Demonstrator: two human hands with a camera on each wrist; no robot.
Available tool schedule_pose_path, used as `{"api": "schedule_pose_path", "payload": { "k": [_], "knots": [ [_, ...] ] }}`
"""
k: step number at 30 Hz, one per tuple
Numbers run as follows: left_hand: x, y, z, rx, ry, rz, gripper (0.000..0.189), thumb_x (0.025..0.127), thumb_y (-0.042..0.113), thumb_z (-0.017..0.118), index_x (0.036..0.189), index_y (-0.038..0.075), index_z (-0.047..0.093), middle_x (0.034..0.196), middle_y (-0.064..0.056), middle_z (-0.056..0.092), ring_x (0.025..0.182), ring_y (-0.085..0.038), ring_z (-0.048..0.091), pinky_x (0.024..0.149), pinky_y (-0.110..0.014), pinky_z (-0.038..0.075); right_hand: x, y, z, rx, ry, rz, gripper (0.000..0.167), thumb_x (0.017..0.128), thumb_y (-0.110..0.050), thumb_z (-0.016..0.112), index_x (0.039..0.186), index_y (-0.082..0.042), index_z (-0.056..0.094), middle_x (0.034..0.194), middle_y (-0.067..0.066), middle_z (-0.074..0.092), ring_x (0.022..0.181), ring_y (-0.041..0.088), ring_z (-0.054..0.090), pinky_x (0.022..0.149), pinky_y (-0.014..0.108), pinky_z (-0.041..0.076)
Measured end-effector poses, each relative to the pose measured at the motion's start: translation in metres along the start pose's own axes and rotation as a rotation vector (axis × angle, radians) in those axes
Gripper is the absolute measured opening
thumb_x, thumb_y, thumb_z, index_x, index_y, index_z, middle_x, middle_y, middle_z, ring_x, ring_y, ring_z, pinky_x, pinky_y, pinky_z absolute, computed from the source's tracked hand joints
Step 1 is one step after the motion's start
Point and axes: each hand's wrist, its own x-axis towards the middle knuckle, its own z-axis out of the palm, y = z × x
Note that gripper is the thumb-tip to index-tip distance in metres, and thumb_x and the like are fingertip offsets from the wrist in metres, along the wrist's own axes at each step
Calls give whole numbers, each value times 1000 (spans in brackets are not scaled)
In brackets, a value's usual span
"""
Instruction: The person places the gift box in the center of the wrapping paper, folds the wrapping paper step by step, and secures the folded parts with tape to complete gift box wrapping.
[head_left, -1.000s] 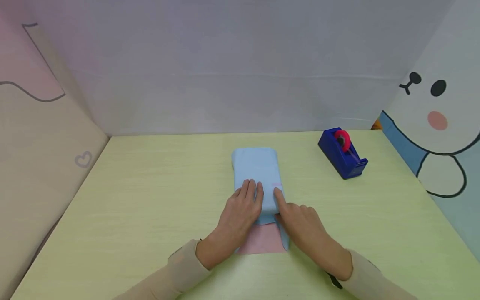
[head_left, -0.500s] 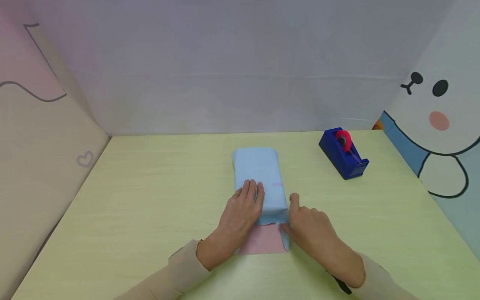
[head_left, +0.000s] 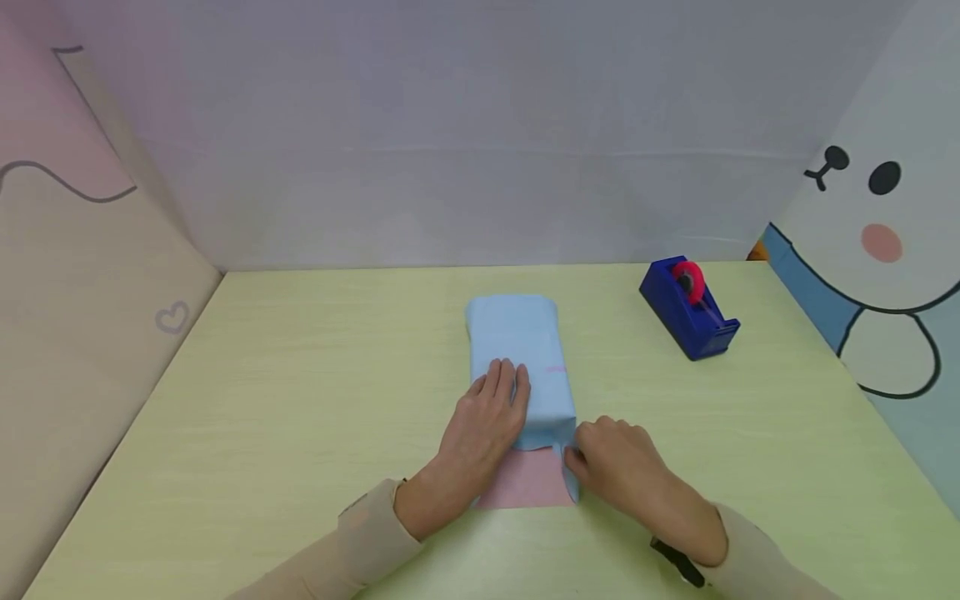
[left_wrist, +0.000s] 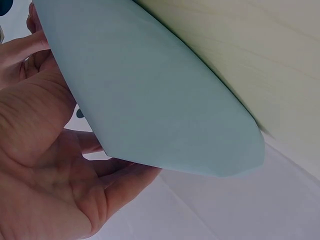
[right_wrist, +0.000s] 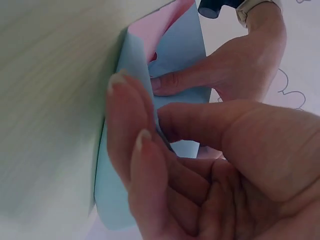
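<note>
A box-shaped parcel in light blue wrapping paper (head_left: 513,329) lies lengthwise on the table, a small pink strip on its top. At its near end the paper's pink inner side (head_left: 525,482) faces up. My left hand (head_left: 482,425) rests on the parcel's near left part with extended fingers; its thumb (right_wrist: 182,82) touches the near end in the right wrist view. My right hand (head_left: 618,458) is at the near right corner, pinching the paper's side flap (right_wrist: 136,60) between thumb and curled fingers. The left wrist view shows the parcel's long blue side (left_wrist: 165,95).
A dark blue tape dispenser (head_left: 686,312) with a red roll stands at the table's back right. Printed cloth walls (head_left: 480,167) enclose the back and both sides of the pale yellow table (head_left: 315,367).
My right hand has moved off the parcel's top down to the right of its near corner, and its raised index finger has curled in. My left hand has stayed in place.
</note>
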Motion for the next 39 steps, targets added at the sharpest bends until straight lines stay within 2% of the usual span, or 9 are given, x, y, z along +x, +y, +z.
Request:
{"api": "schedule_pose_path", "payload": {
  "k": [8,13,17,25,30,39],
  "knots": [
    [-1,0,2,-8,-2,1,28,98,6,62,124,4,68,118,-15,66,110,-25,65,89,-24,54,1,1,1,42,-76,8,44,85,-11,76,55,-16,43,52,-6,37,47,8,31,43,26,25],
    [-1,0,1,-2,-4,3,27,99,6,60,125,4,68,118,-15,66,110,-25,65,89,-24,54,0,1,2,23,-64,-11,44,82,-8,74,55,-16,41,53,-6,36,48,8,30,42,26,26],
    [-1,0,1,4,-10,3,28,98,7,62,125,4,68,119,-15,66,110,-25,65,88,-24,54,1,0,5,21,-64,1,45,86,-12,77,56,-16,43,53,-5,38,47,9,32,42,27,26],
    [0,0,0,4,-32,5,30,97,11,69,126,5,68,119,-15,66,111,-25,65,89,-24,54,3,1,10,15,13,1,48,85,-10,74,54,-17,38,51,-7,31,46,8,27,41,26,23],
    [-1,1,0,-1,-30,5,30,97,11,69,126,5,68,119,-15,66,111,-25,65,89,-25,54,4,2,12,22,14,9,47,84,-9,73,55,-17,37,51,-7,29,46,7,26,41,25,22],
    [-1,1,1,-4,-24,2,30,97,11,68,126,4,68,120,-15,66,111,-25,65,88,-25,54,7,2,11,28,5,46,48,88,-9,72,54,-15,38,51,-6,29,46,9,26,42,26,22]
  ]
}}
